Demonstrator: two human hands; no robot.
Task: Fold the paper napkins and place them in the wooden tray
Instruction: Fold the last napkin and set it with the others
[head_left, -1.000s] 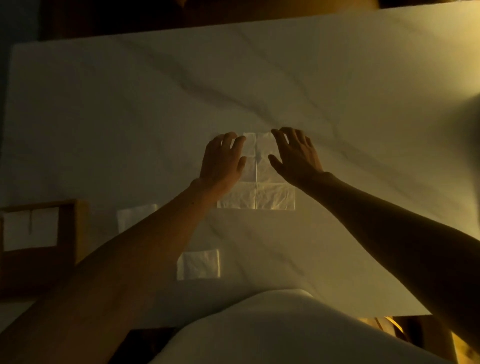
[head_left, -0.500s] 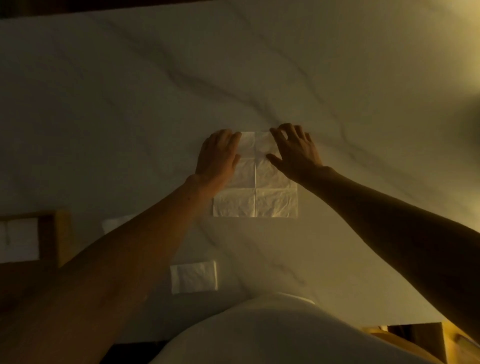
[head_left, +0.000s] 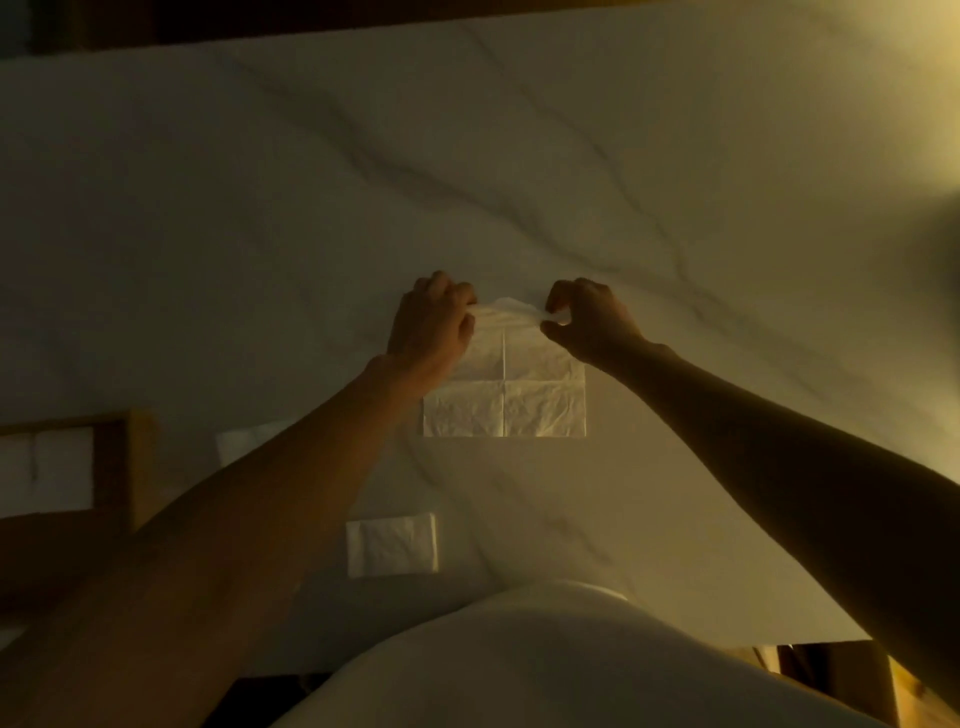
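Dim, warm light falls on our marble-veined desk (head_left: 571, 156). Centre: an unfolded napkin (head_left: 524, 395) lies flat, creased into quarters, its far edge lifted. Our left hand (head_left: 431, 327) and right hand (head_left: 587, 322) each pinch one far corner, thumb and fingers closed on the paper. Near edge: one folded napkin (head_left: 392, 544); a second (head_left: 244, 446) shows beside our left forearm. Far left: the wooden tray (head_left: 111, 473) holds white folded napkins (head_left: 47, 475).

One head-worn camera looks steeply down, close over the marble table (head_left: 675, 156).
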